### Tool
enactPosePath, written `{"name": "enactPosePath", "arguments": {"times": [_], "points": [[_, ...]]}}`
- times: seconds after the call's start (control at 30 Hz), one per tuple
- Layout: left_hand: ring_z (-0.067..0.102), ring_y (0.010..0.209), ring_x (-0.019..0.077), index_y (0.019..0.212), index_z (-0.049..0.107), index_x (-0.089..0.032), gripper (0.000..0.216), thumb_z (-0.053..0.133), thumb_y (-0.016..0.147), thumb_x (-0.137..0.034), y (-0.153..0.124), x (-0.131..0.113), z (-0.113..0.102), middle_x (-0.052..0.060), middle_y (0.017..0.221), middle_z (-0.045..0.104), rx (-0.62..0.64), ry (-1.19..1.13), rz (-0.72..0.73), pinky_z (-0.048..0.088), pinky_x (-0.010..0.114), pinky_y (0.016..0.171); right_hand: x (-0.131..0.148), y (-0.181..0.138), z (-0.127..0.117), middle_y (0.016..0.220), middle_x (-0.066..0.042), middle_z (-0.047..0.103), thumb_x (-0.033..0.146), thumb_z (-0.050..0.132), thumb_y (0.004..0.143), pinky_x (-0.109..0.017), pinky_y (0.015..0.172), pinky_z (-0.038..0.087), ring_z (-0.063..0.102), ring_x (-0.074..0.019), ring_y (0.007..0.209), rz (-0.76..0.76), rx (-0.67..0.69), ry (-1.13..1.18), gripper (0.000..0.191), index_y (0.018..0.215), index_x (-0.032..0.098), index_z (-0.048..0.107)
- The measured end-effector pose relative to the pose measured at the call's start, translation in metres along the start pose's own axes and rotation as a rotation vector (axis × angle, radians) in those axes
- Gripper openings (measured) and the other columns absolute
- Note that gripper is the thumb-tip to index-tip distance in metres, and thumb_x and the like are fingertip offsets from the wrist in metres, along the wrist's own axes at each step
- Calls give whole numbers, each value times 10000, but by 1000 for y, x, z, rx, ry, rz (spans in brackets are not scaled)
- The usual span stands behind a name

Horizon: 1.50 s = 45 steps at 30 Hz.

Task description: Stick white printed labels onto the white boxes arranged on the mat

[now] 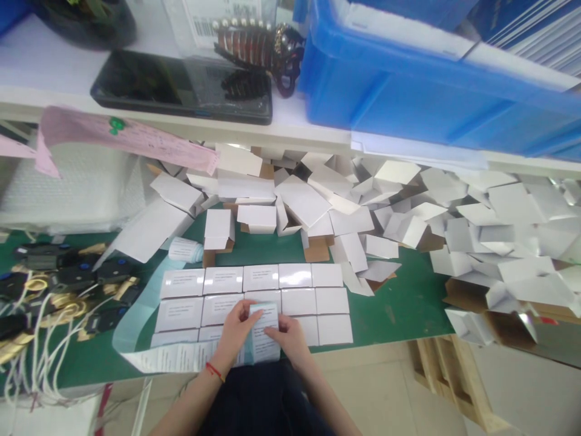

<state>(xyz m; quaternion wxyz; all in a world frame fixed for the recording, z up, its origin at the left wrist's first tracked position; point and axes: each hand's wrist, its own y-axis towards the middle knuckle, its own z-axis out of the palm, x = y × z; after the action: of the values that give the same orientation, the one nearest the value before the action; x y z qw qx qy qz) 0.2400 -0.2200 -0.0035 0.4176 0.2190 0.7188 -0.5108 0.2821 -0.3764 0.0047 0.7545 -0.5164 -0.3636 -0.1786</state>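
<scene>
My left hand (238, 330), with a red string at its wrist, pinches the upper left of a label strip (265, 333). On the strip's right side, my right hand (289, 339) has its thumb and fingers closed at the edge. The strip is light blue-green backing with printed white labels; it runs left along the table edge and loops up to a label roll (185, 249). Behind my hands stand rows of small white boxes (261, 277). Those at the left carry printed labels, and several at the right look plain. My hands and the strip cover part of the front row.
Many open white cartons (349, 188) are heaped at the back and right of the green table (408, 303). Black devices with white cables (59, 327) lie at left. On the shelf above are a phone (181, 88), a hair clip (261, 45) and a blue bin (408, 97).
</scene>
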Motion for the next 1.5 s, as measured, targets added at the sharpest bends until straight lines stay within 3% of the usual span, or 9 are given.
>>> {"name": "enactPosePath", "arguments": {"times": [0.17,0.33,0.5,0.6,0.73,0.83,1.07,1.23,1.5], "points": [[382,577,124,571,427,-195,521,698,666,-629,-11,-2,3,-51,558,384,35,-17,-121,306,248,558,1,8,3,847,-65,757,388,782,670,-325,707,500,664,-222,752,2,-91,103,316,891,164,746],[439,619,150,624,496,-190,502,703,648,-647,-14,-7,4,-24,606,480,135,-57,-131,355,262,599,-5,17,7,664,-49,696,428,763,647,-290,564,428,572,-182,586,21,-231,50,303,732,140,722],[417,596,150,581,497,-184,519,614,712,-672,-8,-2,0,-20,558,457,71,67,-99,323,272,586,-9,21,9,715,-56,709,459,719,629,-336,660,504,626,-220,671,19,-269,61,379,846,149,729],[444,606,164,593,517,-184,518,548,762,-673,-5,-1,-3,-10,570,482,69,149,-49,339,288,596,-13,26,9,714,-71,705,458,706,607,-343,666,495,620,-230,685,16,-362,-13,357,776,143,713],[533,651,191,735,560,-190,416,538,816,-598,-10,-2,-4,5,664,572,-90,216,62,417,318,649,-16,32,10,681,-78,691,495,669,652,-323,606,439,585,-224,657,-1,-460,-161,349,694,150,694],[558,693,199,774,542,-199,312,524,892,-487,-19,-4,-4,18,727,584,-185,336,267,459,338,682,-11,35,13,675,-82,692,535,623,704,-322,601,422,585,-225,648,-17,-489,-246,387,681,154,685],[578,1127,231,1199,566,-166,246,466,983,-227,-27,2,7,106,1190,625,-66,685,796,514,421,994,2,34,18,673,-88,696,553,574,734,-341,651,414,584,-224,641,-64,-519,-393,409,659,160,663],[493,1322,235,1409,434,-141,440,446,970,-153,-24,14,15,124,1415,537,56,833,844,486,441,1089,5,31,17,661,-84,697,514,539,757,-335,645,414,593,-221,634,-54,-513,-448,385,650,167,666],[467,1366,235,1431,415,-126,472,439,960,-145,-18,20,17,140,1451,516,100,854,851,483,457,1106,5,31,18,656,-72,700,407,522,760,-306,623,409,593,-204,628,-32,-513,-485,301,643,169,665]]}}
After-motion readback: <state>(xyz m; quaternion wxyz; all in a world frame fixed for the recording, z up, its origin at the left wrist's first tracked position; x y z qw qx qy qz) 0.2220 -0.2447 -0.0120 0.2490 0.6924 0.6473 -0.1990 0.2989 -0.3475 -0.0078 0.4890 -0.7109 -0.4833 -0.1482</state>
